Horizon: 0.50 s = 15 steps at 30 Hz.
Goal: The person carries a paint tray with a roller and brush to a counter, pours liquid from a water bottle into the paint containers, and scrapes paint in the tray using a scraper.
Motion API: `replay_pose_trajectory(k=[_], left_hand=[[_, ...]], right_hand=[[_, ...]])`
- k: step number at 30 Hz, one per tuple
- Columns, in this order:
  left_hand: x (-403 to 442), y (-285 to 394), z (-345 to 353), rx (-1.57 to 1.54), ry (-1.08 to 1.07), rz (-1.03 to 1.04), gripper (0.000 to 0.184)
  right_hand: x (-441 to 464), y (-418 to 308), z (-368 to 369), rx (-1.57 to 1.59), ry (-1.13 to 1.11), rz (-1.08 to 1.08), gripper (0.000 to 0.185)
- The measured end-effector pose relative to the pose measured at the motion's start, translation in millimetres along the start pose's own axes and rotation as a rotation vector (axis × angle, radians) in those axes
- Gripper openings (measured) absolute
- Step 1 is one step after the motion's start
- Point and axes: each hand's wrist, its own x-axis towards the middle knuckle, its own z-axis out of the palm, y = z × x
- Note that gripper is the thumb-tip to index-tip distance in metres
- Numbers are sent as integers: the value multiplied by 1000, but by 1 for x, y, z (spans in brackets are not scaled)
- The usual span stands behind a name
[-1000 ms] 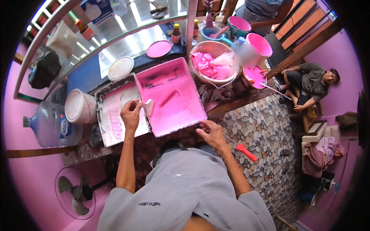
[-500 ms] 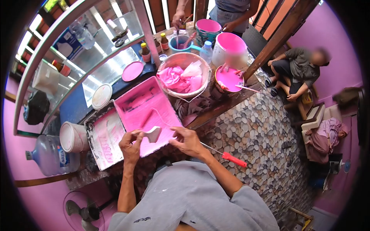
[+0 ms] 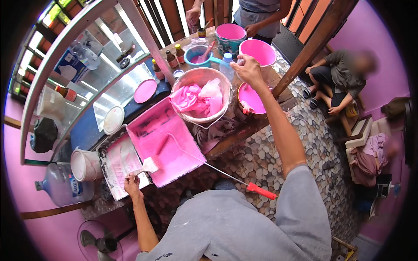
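Note:
My left hand [image 3: 133, 186] is closed around the handle of a paintbrush [image 3: 150, 165], its pale, pink-tinged head held over the edge of the paint tray [image 3: 185, 150]. My right hand [image 3: 249, 71] is stretched forward with curled fingers, beside a clear bottle with a blue cap [image 3: 227, 69] and in front of a white bucket of pink paint [image 3: 261, 51]. Whatever those fingers may hold is hidden. Under my right forearm stands a tin of pink paint [image 3: 254, 101]. A paint roller with a red handle [image 3: 261, 191] rests across the tray.
A pail with crumpled pink plastic [image 3: 202, 93] stands behind the tray. A co-worker's hand [image 3: 193, 17] is near a blue dipper [image 3: 197, 54] and small bottles. A glass display case [image 3: 93, 71] is at left. Another person sits on a bench [image 3: 344, 80] at right.
My right hand has left the space near the brush and reached forward and right toward the buckets. My left hand has moved down and left with the paintbrush. The co-worker's hand has lifted from the dipper.

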Motion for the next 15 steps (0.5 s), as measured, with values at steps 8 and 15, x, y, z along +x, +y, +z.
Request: replay_pose_trajectory(k=[8, 15], left_hand=[[19, -26, -25, -84, 32, -137, 10], [-9, 1, 3, 86, 335, -83, 33]], right_hand=[[70, 38, 62, -351, -94, -45, 56], [75, 48, 56, -439, 97, -218, 42]])
